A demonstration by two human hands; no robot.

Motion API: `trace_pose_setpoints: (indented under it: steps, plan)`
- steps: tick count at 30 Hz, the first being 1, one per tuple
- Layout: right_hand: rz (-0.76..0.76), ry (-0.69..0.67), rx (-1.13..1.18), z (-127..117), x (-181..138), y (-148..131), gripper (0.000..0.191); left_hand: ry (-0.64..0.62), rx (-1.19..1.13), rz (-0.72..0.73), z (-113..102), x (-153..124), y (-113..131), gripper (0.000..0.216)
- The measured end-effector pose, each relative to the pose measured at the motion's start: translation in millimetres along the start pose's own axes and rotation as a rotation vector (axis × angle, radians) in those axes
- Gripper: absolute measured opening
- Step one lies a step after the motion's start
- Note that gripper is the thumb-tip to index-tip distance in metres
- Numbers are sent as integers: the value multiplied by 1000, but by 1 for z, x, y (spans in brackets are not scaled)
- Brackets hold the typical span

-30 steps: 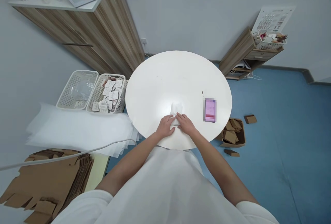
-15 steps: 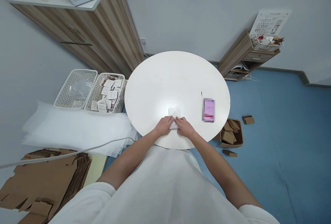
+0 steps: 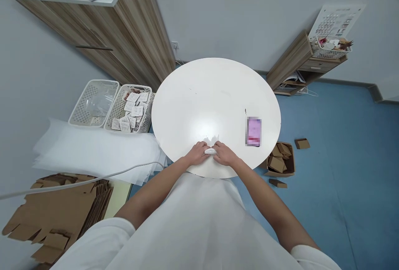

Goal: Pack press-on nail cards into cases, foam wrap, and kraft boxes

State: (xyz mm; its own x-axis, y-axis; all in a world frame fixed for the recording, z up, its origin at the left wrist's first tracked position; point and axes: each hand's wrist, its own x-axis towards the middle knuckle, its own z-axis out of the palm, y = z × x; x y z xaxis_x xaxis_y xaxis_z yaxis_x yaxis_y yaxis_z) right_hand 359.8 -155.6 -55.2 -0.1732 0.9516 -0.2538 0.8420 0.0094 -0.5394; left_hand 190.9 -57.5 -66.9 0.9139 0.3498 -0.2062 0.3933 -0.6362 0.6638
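My left hand and my right hand are close together over the near edge of the round white table. Between them they grip a small white folded packet by its two ends. Its thin edge faces me, and the fingers cover both ends. What is inside the packet cannot be seen. A faint shadow or reflection of the hands lies on the tabletop just beyond them.
A phone with a blurred screen lies right on the table. At left are a basket of cards, a basket with clear plastic, white sheets and flat cardboard. A carton of small boxes stands on the floor.
The white packet lay flat on the table under my fingers; now it is lifted and tipped, showing a narrow edge. Both hands stay at its ends. The view has shifted slightly.
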Motion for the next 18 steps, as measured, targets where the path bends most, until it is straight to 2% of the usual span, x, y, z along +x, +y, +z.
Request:
trace_pose_setpoints:
  steps: [2,5,8,10,12,18]
  plan:
    - [21,-6,21,-4,9,5,19,-8,-55,-35,-4,5,-1,28]
    - [56,8,57,-8,21,11,22,2,-145,-97,-4,12,-5,29]
    - [102,29,86,-10,28,14,29,99,-242,-240,3,16,-9,32]
    - [137,46,70,-10,31,16,31,185,-283,-328,10,17,-12,43]
    - [165,81,19,-8,33,17,33,243,-273,-385,15,19,-13,46]
    - [264,199,-121,5,38,22,30,276,-116,-496,19,25,-8,29]
